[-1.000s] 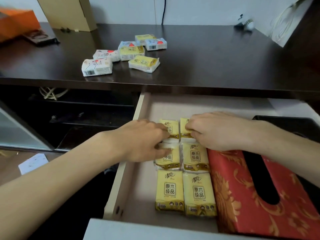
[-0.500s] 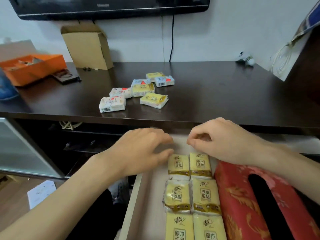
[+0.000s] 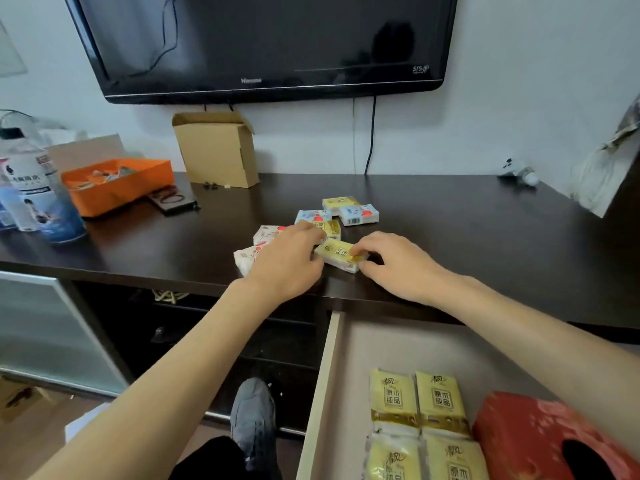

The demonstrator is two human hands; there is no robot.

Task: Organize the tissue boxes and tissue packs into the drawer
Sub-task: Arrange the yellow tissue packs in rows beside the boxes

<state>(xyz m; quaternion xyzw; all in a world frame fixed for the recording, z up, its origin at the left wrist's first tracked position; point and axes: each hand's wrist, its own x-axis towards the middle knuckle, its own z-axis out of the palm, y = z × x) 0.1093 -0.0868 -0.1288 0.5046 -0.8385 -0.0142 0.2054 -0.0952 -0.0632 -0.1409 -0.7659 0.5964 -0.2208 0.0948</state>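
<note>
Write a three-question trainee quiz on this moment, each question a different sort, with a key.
1. True or false: the right hand pinches a yellow tissue pack on the dark tabletop.
2. Which lies in the open drawer beside the yellow packs? A) red tissue box B) orange tray C) cardboard box
3. Fill in: the left hand reaches over the ___ packs on the tabletop.

Key: 1 true; 2 A; 3 white.

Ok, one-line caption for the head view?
Both hands reach a yellow tissue pack on the dark desk, above the half-filled drawer.
</note>
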